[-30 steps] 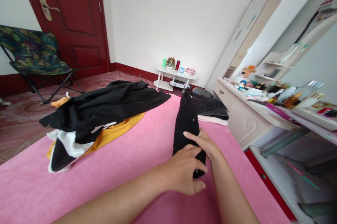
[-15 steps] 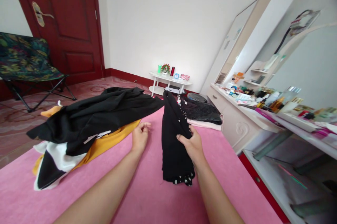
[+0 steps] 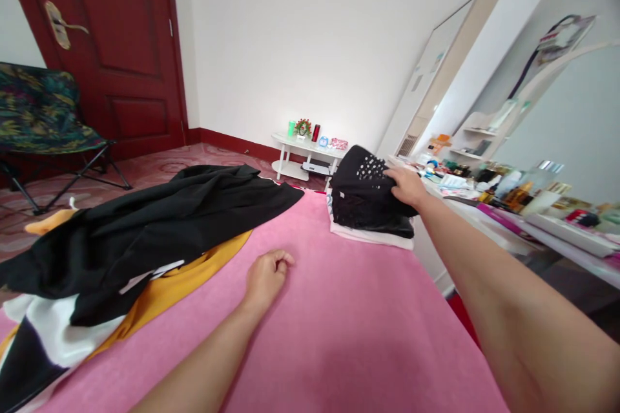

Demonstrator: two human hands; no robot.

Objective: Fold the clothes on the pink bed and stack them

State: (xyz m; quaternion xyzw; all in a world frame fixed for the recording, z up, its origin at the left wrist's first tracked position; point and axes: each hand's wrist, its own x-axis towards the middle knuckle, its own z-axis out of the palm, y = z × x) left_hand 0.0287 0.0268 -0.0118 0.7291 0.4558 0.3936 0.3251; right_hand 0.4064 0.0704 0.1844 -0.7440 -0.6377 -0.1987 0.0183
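Note:
My right hand [image 3: 405,185] grips the edge of a folded black garment with white dots [image 3: 361,166]. The garment is over a stack of folded clothes, a black lacy piece [image 3: 356,209] on top of pale pink cloth [image 3: 382,238]. Whether it rests fully on the stack I cannot tell. Resting on the pink bedspread [image 3: 329,309], my left hand [image 3: 267,278] has its fingers curled in, with nothing visible in them. Left of that hand lies a loose heap: a large black garment [image 3: 159,212], a mustard-yellow one [image 3: 194,277] and black-and-white cloth [image 3: 53,329].
A dressing table [image 3: 460,209] crowded with bottles stands along the right side. Beyond the bed is a small white table [image 3: 310,145] with a plant and several small items. A patterned folding chair [image 3: 43,112] stands by the red door [image 3: 121,44] at left.
My right hand has carried the folded dotted garment from the middle of the bed forward and right, over the stack. My left hand has shifted slightly nearer and right in view.

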